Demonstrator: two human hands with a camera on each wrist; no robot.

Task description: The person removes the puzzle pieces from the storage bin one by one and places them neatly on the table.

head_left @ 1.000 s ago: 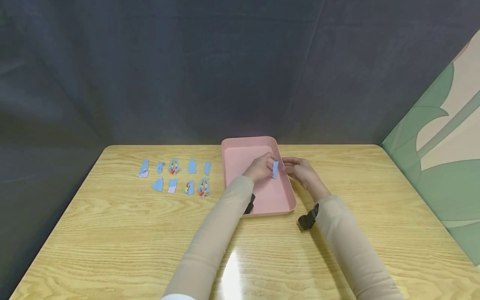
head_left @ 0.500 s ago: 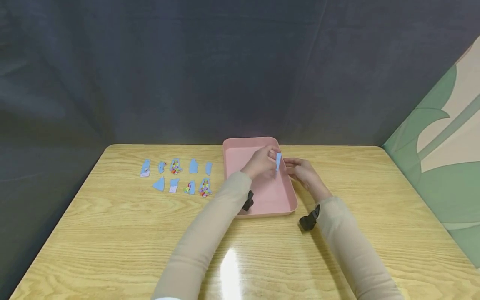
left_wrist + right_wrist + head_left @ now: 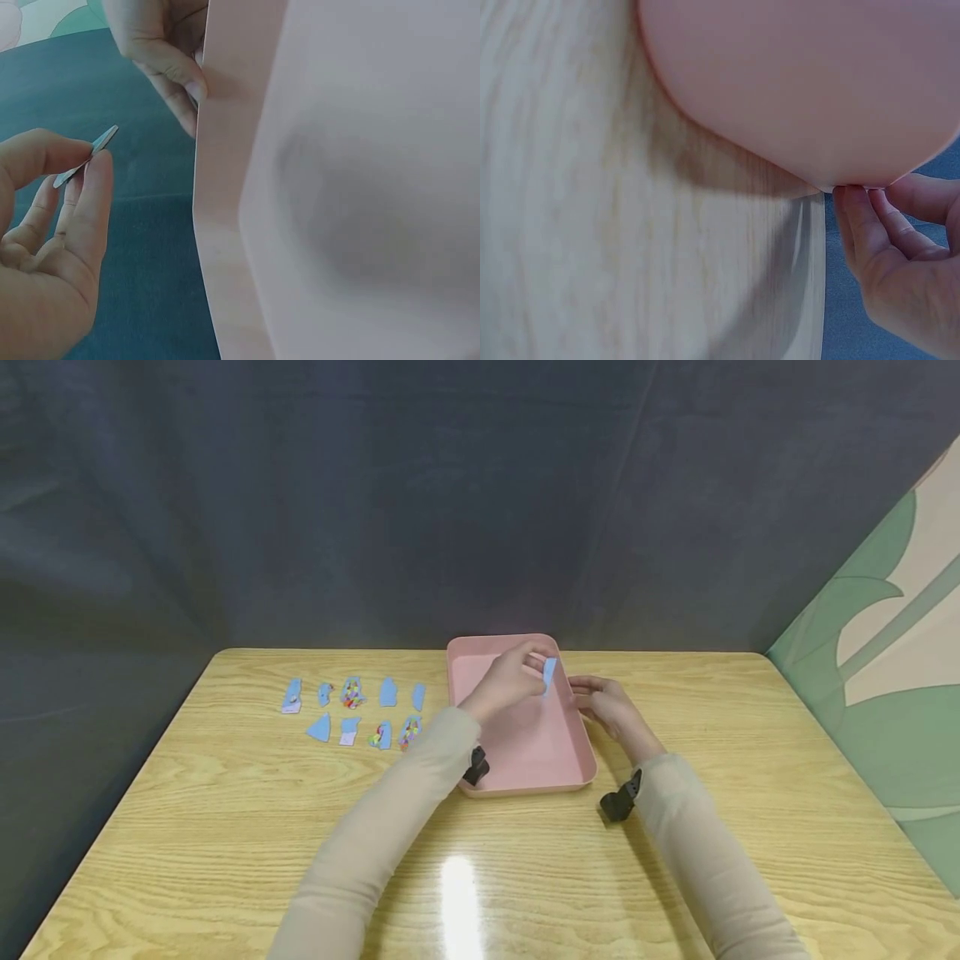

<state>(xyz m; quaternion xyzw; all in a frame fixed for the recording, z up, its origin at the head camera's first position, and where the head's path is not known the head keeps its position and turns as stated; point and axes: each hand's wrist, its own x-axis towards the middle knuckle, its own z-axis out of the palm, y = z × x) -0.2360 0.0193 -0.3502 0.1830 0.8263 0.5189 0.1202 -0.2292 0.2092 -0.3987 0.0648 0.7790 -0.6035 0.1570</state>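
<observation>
My left hand (image 3: 504,681) is over the far part of a pink tray (image 3: 536,760) in the head view. Between thumb and fingertips it pinches a thin blue puzzle piece (image 3: 550,672). Close up in the left wrist view, the puzzle piece (image 3: 106,138) appears edge-on, so its face is hard to read. My right hand (image 3: 611,706) rests at the tray's right side, its relaxed fingers touching the outer wall. In the right wrist view those fingertips meet the wall of the tray (image 3: 802,112).
Left of the tray, several blue puzzle pieces (image 3: 387,692) lie in two rows, some with a colourful print, such as this patterned piece (image 3: 352,692). The wooden table (image 3: 225,827) ends at a dark curtain (image 3: 420,510) behind; a leaf-patterned panel (image 3: 900,735) stands right.
My left hand has risen and moved away toward the back of the tray, still pinching the puzzle piece, whose tilt has altered. My right hand has stayed at the tray's side.
</observation>
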